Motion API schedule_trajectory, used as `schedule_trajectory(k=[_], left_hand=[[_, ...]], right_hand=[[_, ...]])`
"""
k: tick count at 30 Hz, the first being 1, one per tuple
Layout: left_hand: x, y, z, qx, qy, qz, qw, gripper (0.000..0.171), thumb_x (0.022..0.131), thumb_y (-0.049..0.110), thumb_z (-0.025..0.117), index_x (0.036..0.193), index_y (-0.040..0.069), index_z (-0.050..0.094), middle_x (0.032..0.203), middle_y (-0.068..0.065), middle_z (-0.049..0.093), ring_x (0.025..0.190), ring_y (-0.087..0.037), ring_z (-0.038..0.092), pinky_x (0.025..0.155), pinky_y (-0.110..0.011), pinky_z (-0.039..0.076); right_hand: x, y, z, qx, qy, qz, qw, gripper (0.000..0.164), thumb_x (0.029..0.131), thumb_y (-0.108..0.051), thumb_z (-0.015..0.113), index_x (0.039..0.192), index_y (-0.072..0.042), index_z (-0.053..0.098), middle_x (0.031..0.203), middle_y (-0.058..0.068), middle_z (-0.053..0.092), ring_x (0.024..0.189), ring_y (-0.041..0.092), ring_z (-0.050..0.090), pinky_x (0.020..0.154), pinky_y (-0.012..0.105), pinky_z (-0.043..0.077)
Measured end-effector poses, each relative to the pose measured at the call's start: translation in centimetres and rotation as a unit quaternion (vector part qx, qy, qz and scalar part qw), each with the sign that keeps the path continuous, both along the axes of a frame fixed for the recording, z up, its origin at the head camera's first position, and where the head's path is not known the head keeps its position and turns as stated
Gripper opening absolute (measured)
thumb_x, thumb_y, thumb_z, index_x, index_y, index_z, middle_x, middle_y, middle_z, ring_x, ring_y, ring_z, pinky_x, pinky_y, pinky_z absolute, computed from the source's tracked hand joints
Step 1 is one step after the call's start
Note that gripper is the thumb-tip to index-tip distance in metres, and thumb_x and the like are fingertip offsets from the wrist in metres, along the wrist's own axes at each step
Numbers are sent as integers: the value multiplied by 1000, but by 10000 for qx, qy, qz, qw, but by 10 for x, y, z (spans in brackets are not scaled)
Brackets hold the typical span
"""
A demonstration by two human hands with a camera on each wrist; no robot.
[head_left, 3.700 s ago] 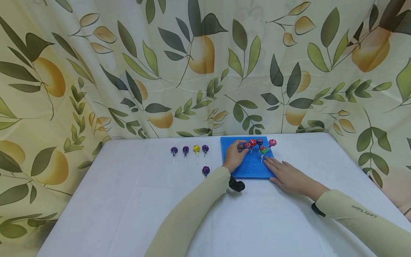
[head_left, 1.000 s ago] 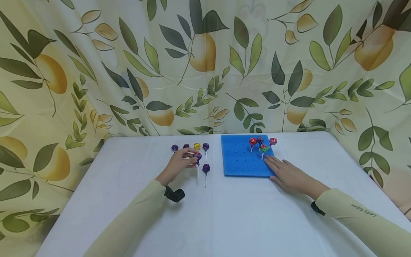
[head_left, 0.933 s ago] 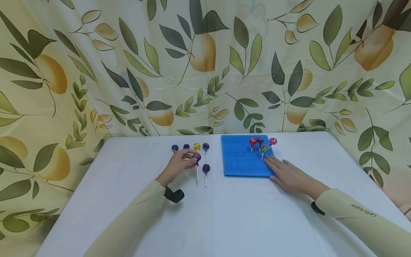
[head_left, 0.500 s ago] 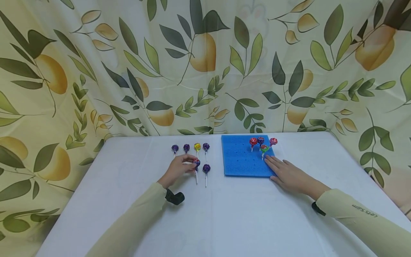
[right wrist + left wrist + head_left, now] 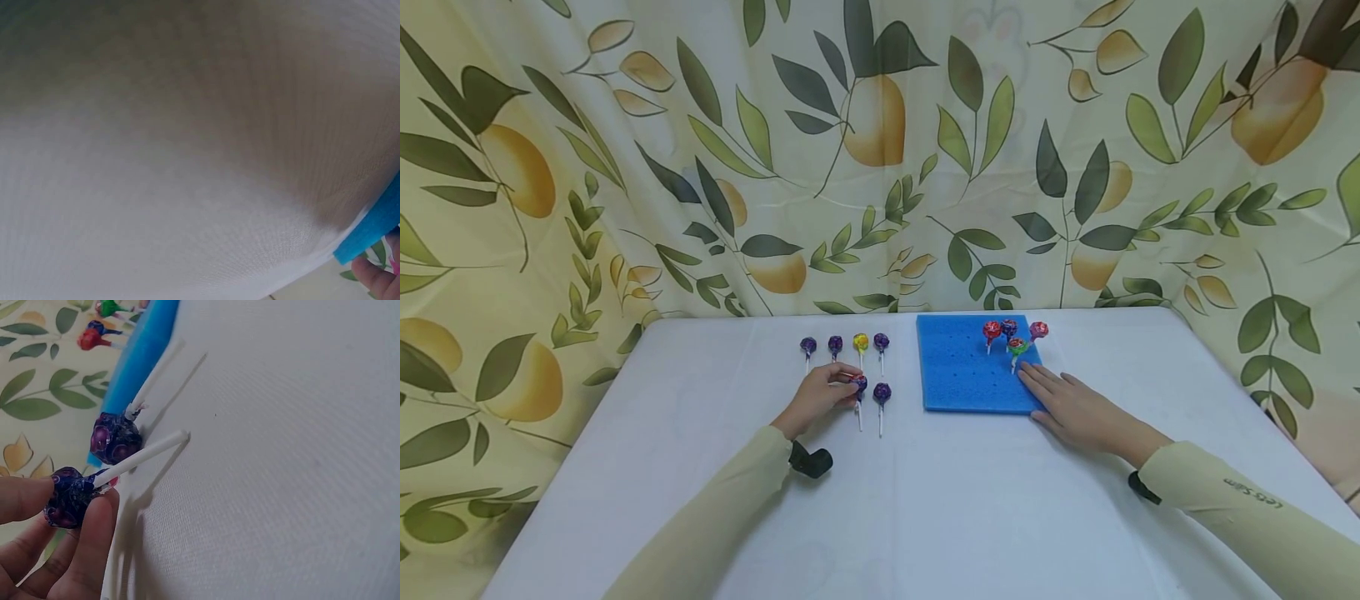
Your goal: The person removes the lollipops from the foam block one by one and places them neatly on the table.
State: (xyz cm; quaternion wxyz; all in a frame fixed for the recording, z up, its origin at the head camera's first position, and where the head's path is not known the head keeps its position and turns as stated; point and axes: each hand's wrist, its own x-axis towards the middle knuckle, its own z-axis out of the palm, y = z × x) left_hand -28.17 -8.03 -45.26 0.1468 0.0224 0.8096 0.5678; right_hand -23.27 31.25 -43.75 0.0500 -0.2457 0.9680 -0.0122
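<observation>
My left hand (image 5: 817,397) pinches the purple-wrapped head of a lollipop (image 5: 67,499) between thumb and fingers, low over the white tabletop. Its white stick points toward the near side of the table. Just right of it lies another purple lollipop (image 5: 882,392). Behind them is a row with two purple lollipops (image 5: 808,343) on the left, a yellow lollipop (image 5: 861,342) and one more purple one. My right hand (image 5: 1078,412) rests with straight fingers on the right edge of a blue foam board (image 5: 962,375).
Toward the board's back right stand a red lollipop (image 5: 992,329), a dark blue one (image 5: 1009,326), a green one (image 5: 1017,345) and a pink one (image 5: 1039,330), stuck in by their sticks. Small holes dot the board. A fruit-patterned curtain (image 5: 880,208) hangs behind the table.
My left hand has brought a lollipop from the board leftward and lowered it beside the purple one in the front row. My right hand has stayed on the board.
</observation>
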Motion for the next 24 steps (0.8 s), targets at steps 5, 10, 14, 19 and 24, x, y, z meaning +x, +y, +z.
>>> schedule_trajectory(k=[5,10,14,19,24], left_hand=[[-2,1,-2,-149,-4,-44,9999,23,90,6,60,113,5,63,107,-14,65,79,-10,64,74,-24,56],[-4,-1,-6,-235,49,-82,9997,23,91,7,60,113,4,63,106,-13,66,77,-9,64,73,-24,56],[-4,-1,-8,-352,201,-153,9991,23,90,8,60,113,3,64,103,-13,68,77,-9,65,73,-24,56],[-4,-1,-8,-595,473,-268,9968,23,90,8,61,112,2,65,103,-13,69,77,-10,65,72,-24,56],[-5,0,-8,-774,740,-378,9935,23,89,8,62,111,3,66,103,-12,70,80,-10,65,72,-23,56]], right_hand=[[0,0,0,-6,-7,0,10000,67,95,-34,52,146,0,27,153,21,25,139,43,25,107,63,27],[0,0,-1,33,24,15,10000,67,95,-34,53,146,0,27,153,22,25,139,42,26,106,63,28],[-1,0,-1,51,29,18,10000,67,94,-34,53,146,0,27,153,21,25,139,42,26,106,63,28],[-1,-1,0,63,15,12,10000,67,94,-34,53,146,0,27,153,21,24,139,42,25,106,63,28],[-1,-1,0,77,-5,7,10000,67,94,-34,53,146,0,27,153,22,25,139,43,26,106,63,28]])
